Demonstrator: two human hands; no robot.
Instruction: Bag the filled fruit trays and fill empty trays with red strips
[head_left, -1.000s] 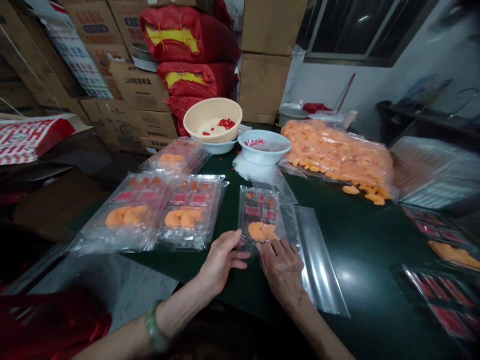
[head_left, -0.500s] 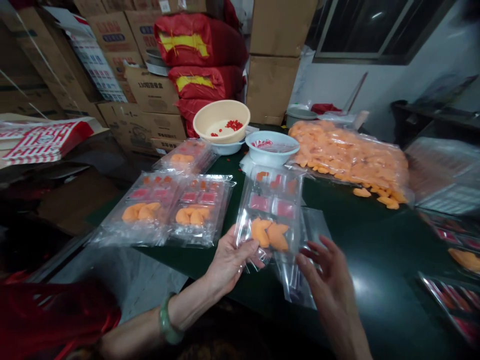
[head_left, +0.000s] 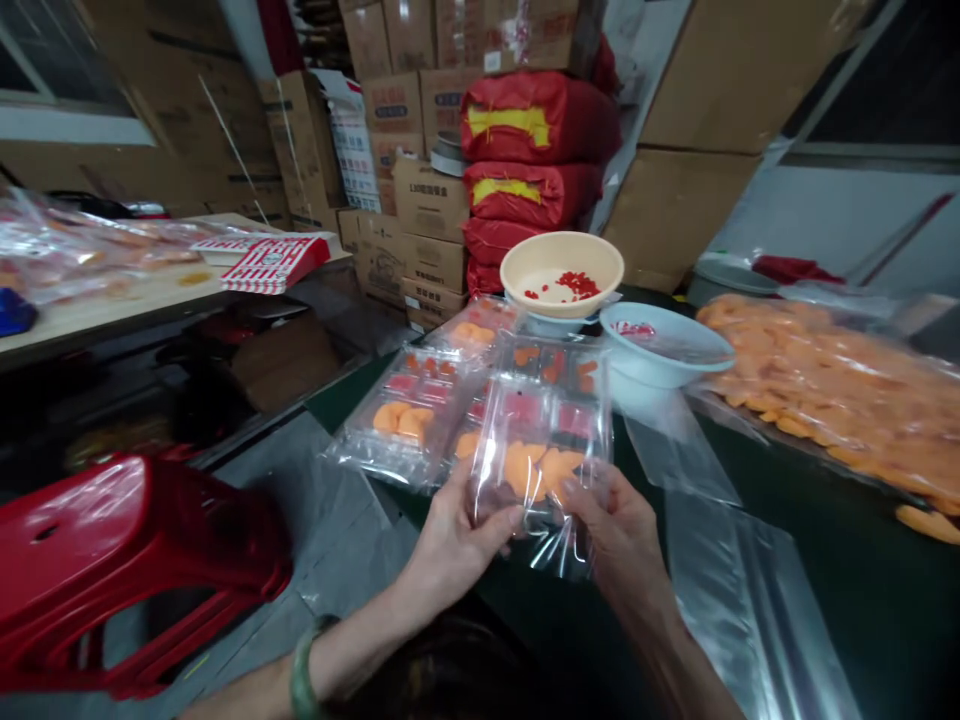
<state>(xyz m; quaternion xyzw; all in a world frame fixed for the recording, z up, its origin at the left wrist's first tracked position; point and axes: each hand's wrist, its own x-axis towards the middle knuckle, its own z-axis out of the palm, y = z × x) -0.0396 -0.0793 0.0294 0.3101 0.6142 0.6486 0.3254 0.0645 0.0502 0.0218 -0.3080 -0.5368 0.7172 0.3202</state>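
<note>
Left hand (head_left: 457,525): fingers curled under the lower edge of the clear plastic pack (head_left: 540,440), thumb pressed against its face; jade bangle (head_left: 302,680) at the wrist. Right hand (head_left: 619,530): fingers and thumb grasping the pack's lower right side. Pack: compartment tray with orange pieces, held up between both hands over the table edge, loose film hanging below. Red plastic stool (head_left: 127,565): on the floor, left. Empty clear plastic bag (head_left: 750,600): flat on the dark green table (head_left: 847,610), right. Filled packs (head_left: 397,425): on the table, just behind. Pale blue bowl (head_left: 667,345) and cream bowl (head_left: 562,270): farther on, the latter holding red pieces. Bulging bag of orange pieces (head_left: 825,390): right. Red sacks (head_left: 536,120) and cardboard boxes (head_left: 427,200): stacked beyond.
</note>
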